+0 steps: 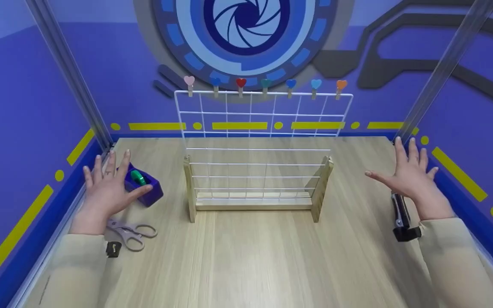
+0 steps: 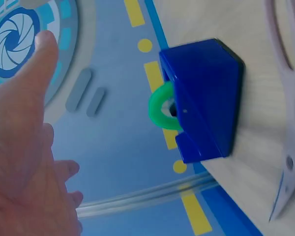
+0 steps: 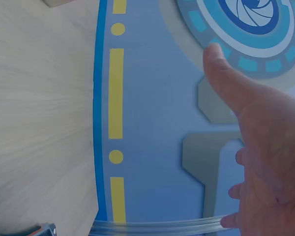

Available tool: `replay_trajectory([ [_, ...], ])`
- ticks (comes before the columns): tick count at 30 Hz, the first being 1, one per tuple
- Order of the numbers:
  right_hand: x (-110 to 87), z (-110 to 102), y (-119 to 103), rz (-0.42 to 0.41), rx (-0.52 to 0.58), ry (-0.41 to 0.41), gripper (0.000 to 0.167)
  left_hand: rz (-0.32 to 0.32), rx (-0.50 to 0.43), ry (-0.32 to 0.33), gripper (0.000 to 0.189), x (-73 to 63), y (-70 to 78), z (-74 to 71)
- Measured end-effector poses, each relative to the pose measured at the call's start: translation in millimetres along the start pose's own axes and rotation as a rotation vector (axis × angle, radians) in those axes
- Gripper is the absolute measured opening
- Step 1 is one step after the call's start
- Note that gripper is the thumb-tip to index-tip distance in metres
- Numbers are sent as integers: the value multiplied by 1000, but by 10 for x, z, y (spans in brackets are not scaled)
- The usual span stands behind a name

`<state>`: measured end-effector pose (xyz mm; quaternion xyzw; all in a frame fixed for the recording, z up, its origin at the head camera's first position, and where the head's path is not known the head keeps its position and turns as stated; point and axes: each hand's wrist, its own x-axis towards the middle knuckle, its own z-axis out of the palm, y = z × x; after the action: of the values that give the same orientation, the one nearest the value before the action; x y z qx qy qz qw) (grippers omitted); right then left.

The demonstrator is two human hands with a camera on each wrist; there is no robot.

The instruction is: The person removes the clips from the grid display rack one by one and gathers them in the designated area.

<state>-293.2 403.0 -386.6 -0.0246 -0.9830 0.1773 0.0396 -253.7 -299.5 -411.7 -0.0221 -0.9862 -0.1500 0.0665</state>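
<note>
My left hand (image 1: 107, 190) hovers with fingers spread and holds nothing, just left of a blue tape dispenser (image 1: 154, 194) with a green roll (image 1: 138, 177) in it. In the left wrist view that dispenser (image 2: 206, 98) lies beyond the thumb. Grey-handled scissors (image 1: 129, 234) lie near the left wrist, their blades partly hidden by it. On the other side my right hand (image 1: 415, 177) is raised, fingers apart, with nothing in its grasp. A dark stapler (image 1: 399, 209) lies on the table below it, partly covered by that hand and wrist.
Between the hands, a white wire grid (image 1: 250, 114) stands in a wooden base (image 1: 253, 206). Several heart-topped clothespins, among them a red one (image 1: 241, 85) and an orange one (image 1: 340, 87), line its top wire. Purple-blue panels (image 1: 114, 64) wall the wooden table (image 1: 246, 261) at back and sides.
</note>
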Motion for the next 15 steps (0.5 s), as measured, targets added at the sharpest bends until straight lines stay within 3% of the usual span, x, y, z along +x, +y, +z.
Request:
replay_trajectory([
  [5, 53, -102, -140, -78, 106, 38, 119, 18, -102, -37, 117, 65, 105, 20],
  [10, 96, -227, -347, -155, 321, 102, 99, 40, -281, -65, 118, 145, 252, 30],
  [15, 130, -324, -569, -191, 509, 202, 78, 70, -452, -35, 110, 245, 395, 110],
])
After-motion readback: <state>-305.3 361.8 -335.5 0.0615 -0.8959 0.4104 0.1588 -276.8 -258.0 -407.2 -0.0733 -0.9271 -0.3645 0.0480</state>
